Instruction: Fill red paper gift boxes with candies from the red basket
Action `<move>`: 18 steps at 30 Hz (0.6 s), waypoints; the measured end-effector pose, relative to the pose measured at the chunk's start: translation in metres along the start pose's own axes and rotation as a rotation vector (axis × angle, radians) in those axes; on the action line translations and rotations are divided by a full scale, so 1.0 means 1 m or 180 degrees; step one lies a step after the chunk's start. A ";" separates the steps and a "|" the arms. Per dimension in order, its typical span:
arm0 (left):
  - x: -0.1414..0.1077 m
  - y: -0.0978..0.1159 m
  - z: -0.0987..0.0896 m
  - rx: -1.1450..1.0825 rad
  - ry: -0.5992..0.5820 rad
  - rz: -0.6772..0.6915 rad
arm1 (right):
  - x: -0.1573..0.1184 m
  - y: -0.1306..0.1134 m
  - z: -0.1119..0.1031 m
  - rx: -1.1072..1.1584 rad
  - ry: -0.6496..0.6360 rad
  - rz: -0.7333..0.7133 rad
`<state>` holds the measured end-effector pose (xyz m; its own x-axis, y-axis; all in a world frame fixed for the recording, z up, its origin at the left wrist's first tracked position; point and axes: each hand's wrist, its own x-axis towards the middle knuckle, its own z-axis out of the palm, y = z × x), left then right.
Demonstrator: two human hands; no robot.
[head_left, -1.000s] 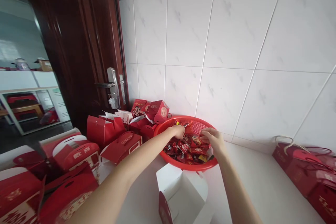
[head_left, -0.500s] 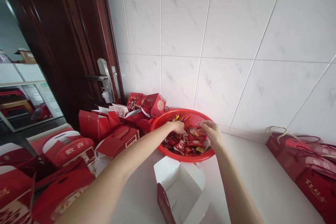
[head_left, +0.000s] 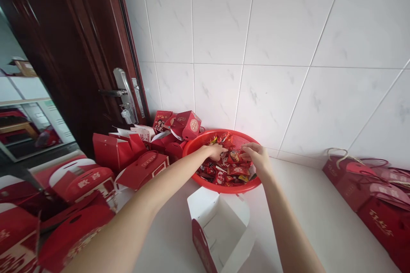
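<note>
A red plastic basket [head_left: 205,185] holds a heap of wrapped candies [head_left: 237,170], mostly red with a few yellow. My left hand [head_left: 217,152] reaches into its left half, fingers bent together down among the wrappers; its fingertips are partly hidden. Over the right side of the heap is my right hand [head_left: 259,158], its fingers curled inward and close together. What either hand grips is too small to make out. In front of the basket, between my forearms, an opened gift box [head_left: 221,232] shows its white inside and one red side.
Several red gift boxes [head_left: 142,168] crowd the left, some with raised flaps. At right stand red bags with cord handles [head_left: 361,192]. A tiled wall [head_left: 218,38] rises behind the basket. A dark wooden door [head_left: 80,42] with a metal handle is at the left.
My left hand has shifted slightly within the candies, a finger now reaching further out. My right hand stays almost in place. The whole view has moved a little.
</note>
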<state>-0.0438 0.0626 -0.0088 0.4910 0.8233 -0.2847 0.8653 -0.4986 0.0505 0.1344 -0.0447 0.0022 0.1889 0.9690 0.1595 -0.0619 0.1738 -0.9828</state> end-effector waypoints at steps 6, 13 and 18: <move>-0.003 0.005 0.001 0.0142 -0.0010 -0.0020 | -0.002 -0.002 0.001 0.0036 0.0078 0.0051; -0.003 0.014 -0.004 0.0172 0.0045 0.0091 | -0.002 0.000 0.002 0.0036 0.0044 -0.0022; -0.004 0.015 -0.001 0.0182 -0.0015 0.0233 | -0.001 0.001 0.002 0.0057 0.0046 -0.0013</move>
<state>-0.0331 0.0520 -0.0060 0.5522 0.7829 -0.2866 0.8199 -0.5723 0.0166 0.1326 -0.0451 0.0012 0.2034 0.9656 0.1621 -0.0786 0.1811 -0.9803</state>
